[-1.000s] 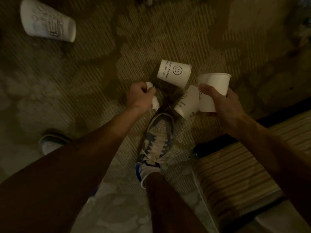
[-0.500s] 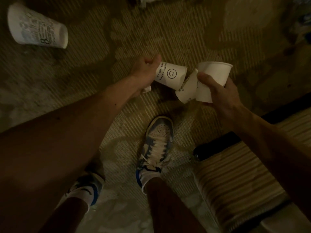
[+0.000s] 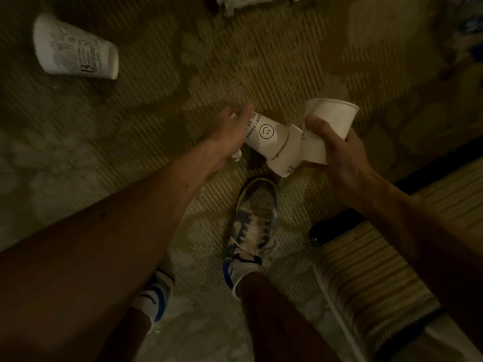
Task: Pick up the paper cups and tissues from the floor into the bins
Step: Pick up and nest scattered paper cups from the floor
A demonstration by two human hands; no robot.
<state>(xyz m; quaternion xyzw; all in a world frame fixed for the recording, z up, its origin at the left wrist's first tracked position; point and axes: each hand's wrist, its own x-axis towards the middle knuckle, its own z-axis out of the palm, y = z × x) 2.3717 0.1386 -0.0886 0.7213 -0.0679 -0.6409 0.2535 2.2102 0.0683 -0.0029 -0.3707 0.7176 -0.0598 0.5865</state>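
Note:
My left hand holds a smiley-face paper cup by its base end, with a crumpled white tissue still tucked in the palm. That cup's mouth is pushed into a second white cup. My right hand grips a plain white cup with its rim up, and also pinches the second cup beside it. A larger printed paper cup lies on its side on the carpet at the upper left.
The patterned carpet covers the floor. My sneaker stands just below the cups, the other foot at lower left. A striped cushioned piece with a dark base fills the lower right. White litter lies at the top edge.
My left hand moved from the carpet up to the smiley cup, took hold of it and slid it into the cup held by my right hand. The view shifted slightly.

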